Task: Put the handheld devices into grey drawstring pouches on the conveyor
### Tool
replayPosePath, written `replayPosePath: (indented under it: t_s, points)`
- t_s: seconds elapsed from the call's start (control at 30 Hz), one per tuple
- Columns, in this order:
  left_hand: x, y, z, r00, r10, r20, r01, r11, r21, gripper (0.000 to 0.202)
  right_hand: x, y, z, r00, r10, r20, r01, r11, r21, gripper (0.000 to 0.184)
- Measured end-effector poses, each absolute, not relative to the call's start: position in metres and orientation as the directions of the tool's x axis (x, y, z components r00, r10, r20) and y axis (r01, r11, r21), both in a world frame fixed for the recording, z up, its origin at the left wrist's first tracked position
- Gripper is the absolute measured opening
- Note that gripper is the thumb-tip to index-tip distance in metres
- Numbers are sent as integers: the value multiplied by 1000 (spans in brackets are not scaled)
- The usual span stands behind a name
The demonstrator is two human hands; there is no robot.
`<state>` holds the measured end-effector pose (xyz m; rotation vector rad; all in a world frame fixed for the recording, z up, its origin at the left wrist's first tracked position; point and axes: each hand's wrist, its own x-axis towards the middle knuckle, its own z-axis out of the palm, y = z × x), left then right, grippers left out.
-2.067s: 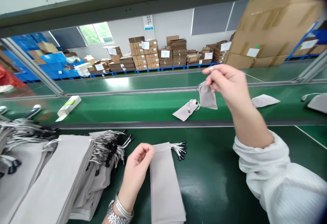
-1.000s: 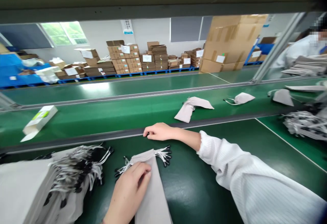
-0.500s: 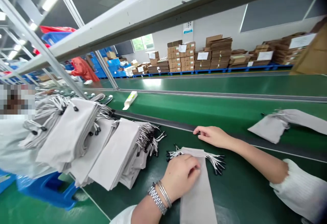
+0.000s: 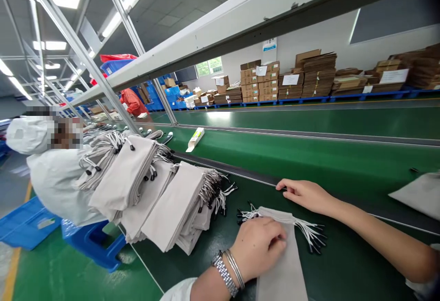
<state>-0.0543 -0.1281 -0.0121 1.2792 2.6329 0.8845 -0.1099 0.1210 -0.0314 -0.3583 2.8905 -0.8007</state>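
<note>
A flat grey drawstring pouch [image 4: 285, 273] lies on the dark green worktable [image 4: 343, 264] in front of me, its white cords with black tips [image 4: 311, 233] fanned out at the top. My left hand [image 4: 257, 246], with a metal watch and bangles on the wrist, rests on the pouch's upper left part, fingers curled and pressed onto the fabric. My right hand [image 4: 304, 194] lies flat by the metal rail at the table's far edge, fingers stretched out, holding nothing.
Stacks of grey pouches [image 4: 175, 205] overhang the table's left side. Beyond the rail runs a green conveyor belt [image 4: 309, 154] with a small white box [image 4: 195, 139] and another pouch [image 4: 417, 193]. A person in white [image 4: 51, 177] stands left, above blue crates [image 4: 92, 246].
My right hand let go of a small pouch over the belt and came down to the table's far edge. My left hand stayed on the flat pouch. The view swung left.
</note>
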Motion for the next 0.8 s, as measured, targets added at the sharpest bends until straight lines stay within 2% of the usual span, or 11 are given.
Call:
replayPosePath:
  t_s: [0.8]
  points:
    - [-53, -129, -12, -615, 770, 172, 741, 489, 460, 7, -110, 123, -39, -966, -256, -40, -202, 839, -505, 29]
